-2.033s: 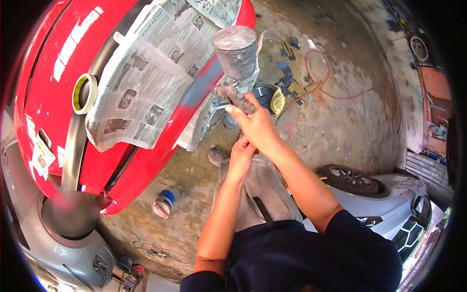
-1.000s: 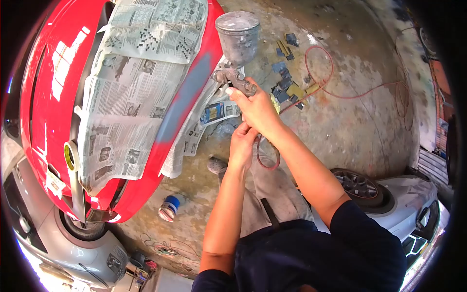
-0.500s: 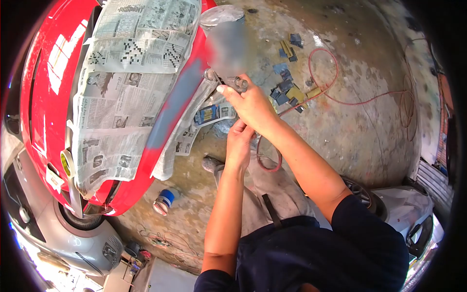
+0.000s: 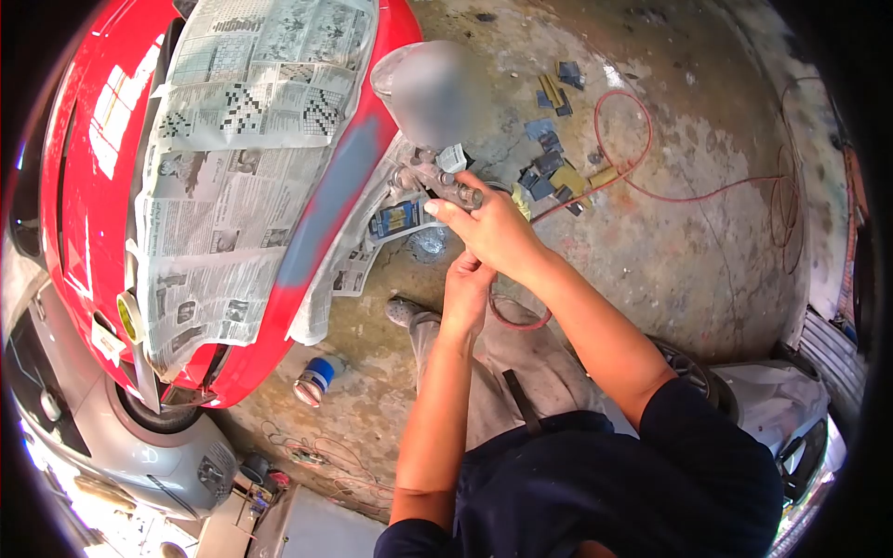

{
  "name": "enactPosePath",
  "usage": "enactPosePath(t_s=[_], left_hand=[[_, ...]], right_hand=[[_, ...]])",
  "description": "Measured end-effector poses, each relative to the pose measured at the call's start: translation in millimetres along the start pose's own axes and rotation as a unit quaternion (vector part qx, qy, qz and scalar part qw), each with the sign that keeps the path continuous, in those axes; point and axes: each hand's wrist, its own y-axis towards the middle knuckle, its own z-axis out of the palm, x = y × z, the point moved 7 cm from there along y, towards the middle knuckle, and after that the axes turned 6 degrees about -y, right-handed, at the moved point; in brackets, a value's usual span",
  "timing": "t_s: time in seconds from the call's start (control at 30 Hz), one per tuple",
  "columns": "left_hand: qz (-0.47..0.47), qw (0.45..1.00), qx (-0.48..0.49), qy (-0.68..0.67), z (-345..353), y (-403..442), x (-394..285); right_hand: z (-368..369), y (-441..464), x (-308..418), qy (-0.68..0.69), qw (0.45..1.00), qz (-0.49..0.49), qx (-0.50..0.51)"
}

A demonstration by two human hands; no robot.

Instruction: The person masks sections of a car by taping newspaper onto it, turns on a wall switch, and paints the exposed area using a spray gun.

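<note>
My right hand (image 4: pixel 507 228) is closed around a metal spray gun (image 4: pixel 456 191), whose front points toward the red car panel. Just below it, my left hand (image 4: pixel 468 293) is closed at the base of the gun's handle, where the red air hose (image 4: pixel 523 325) comes out; my fingers hide the joint. Above the gun is a rounded, greyish cup-like shape (image 4: pixel 395 70), largely blurred. To the left, a long grey patch (image 4: pixel 330 200) runs along the red car body (image 4: pixel 251 358). Newspaper sheets (image 4: pixel 219 219) cover the area beside the patch.
Red hose (image 4: pixel 648 130) loops across the concrete floor on the right. Dark and yellowish sanding sheets (image 4: pixel 549 172) lie scattered there. A blue-banded can (image 4: pixel 314 379) sits near the car. A silver car (image 4: pixel 163 465) stands lower left, another vehicle (image 4: pixel 767 391) lower right.
Both hands and the spray gun have moved slightly down and to the right, away from the panel. The rounded shape above the gun has lowered too. More of the grey patch's upper end shows.
</note>
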Motion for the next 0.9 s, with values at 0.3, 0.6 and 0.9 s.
enactPosePath(t_s=[0.3,0.6,0.9], left_hand=[[0.006,1.0,0.021,0.018,21.4,18.7,3.3],[-0.001,1.0,0.009,0.016,17.9,15.9,9.4],[0.006,1.0,-0.031,-0.001,-10.0,-16.3,14.6]], right_hand=[[-25.1,4.7,-0.2,-0.018,0.999,-0.012,-0.03],[-22.5,-0.2,-7.8,0.004,0.999,-0.029,-0.041],[9.9,-14.9,-15.2,0.042,0.999,-0.019,0.001]])
